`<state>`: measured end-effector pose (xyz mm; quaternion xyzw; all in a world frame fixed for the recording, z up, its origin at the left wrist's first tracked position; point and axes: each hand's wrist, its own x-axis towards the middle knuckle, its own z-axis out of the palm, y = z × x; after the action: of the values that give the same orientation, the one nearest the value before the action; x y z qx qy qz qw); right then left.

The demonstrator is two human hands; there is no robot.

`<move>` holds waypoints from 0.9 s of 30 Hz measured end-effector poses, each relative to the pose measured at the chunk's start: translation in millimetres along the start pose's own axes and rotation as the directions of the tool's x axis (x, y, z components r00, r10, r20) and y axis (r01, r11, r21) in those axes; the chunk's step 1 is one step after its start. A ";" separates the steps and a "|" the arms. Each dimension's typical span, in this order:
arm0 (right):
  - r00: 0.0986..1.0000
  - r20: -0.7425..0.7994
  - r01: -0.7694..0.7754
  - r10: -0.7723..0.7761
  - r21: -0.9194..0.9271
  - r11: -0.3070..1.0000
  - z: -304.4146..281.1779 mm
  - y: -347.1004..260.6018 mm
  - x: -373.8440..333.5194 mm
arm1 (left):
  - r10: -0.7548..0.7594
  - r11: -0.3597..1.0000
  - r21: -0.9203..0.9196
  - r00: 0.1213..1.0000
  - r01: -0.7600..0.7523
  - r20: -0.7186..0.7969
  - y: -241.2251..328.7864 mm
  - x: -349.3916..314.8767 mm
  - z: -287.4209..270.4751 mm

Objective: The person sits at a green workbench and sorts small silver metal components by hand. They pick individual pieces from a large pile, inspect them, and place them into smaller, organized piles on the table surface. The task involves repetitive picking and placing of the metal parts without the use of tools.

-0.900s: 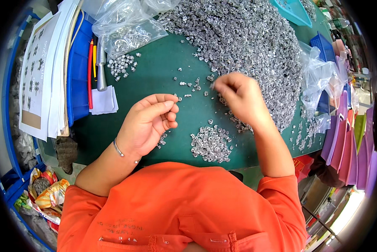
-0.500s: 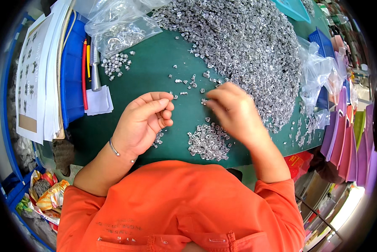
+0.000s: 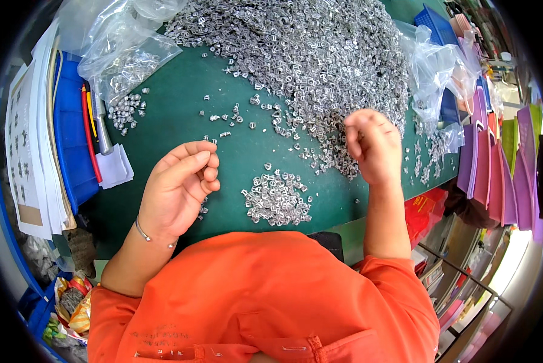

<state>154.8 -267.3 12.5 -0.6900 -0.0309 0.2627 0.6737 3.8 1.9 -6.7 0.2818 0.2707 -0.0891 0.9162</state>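
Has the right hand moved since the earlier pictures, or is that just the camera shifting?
Yes, to the right: the view shifted too, but the right hand is now farther right of the small pile of clear pieces.

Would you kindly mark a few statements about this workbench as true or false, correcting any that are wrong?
1. The right hand is at the near edge of the large heap of small silvery parts. True.
2. The open bracelet is on the right wrist. False: it is on the left wrist.
3. A smaller pile of parts lies on the green table between the two forearms. True.
4. The left hand lies palm down, fingers spread. False: its fingers are curled, with the thumb close to the index finger.
5. The red stick lies left of the yellow one. True.
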 end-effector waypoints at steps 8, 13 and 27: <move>0.839 0.263 0.440 -0.476 -0.843 0.309 63.2 22.9 -11.6 | -0.008 0.999 0.040 1.000 0.009 -0.017 -0.8 -1.8 7.5; 0.824 0.352 0.456 -0.444 -0.877 0.150 64.8 32.0 -3.3 | -0.018 0.999 0.028 1.000 0.019 -0.016 -2.4 -1.2 6.9; 0.833 0.178 0.210 -0.524 -0.978 0.002 76.5 19.0 26.7 | 0.011 0.999 0.047 1.000 -0.011 -0.012 2.6 -4.3 10.8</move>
<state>140.9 -188.5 -10.6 -0.9464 -0.2946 -0.0968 0.0906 5.8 -2.1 4.3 0.3051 0.2727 -0.0886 0.9081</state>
